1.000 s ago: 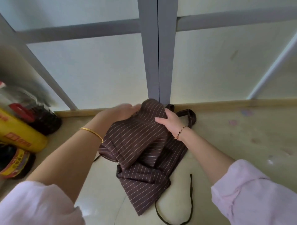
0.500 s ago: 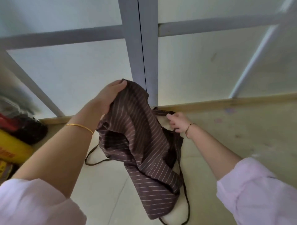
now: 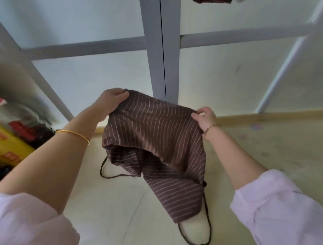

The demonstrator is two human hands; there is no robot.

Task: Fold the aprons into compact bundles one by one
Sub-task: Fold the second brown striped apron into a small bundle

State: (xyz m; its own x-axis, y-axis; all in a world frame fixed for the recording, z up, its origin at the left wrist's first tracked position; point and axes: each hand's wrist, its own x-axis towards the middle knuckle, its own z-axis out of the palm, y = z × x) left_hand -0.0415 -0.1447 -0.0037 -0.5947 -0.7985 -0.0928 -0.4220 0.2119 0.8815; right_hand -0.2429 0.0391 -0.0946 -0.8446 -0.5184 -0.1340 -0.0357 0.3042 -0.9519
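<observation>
A brown apron with thin pale stripes (image 3: pixel 153 139) hangs spread between my two hands above a pale table (image 3: pixel 108 209). My left hand (image 3: pixel 111 101) grips its upper left corner, and my right hand (image 3: pixel 205 117) pinches the upper right corner. The lower part droops in folds, and its tip touches the table. Dark apron strings (image 3: pixel 111 175) trail on the table at the left and loop below the lower tip near the front edge.
Yellow, red and dark packages (image 3: pixel 15 143) are stacked at the left edge. A grey window frame post (image 3: pixel 160 52) rises behind the apron. A wooden ledge (image 3: pixel 262 117) runs along the back. A dark cloth edge (image 3: pixel 211 1) shows at the top.
My right hand let go of the lower strap area and took the apron's upper right corner. Both hands rose and moved apart, spreading the top edge wide.
</observation>
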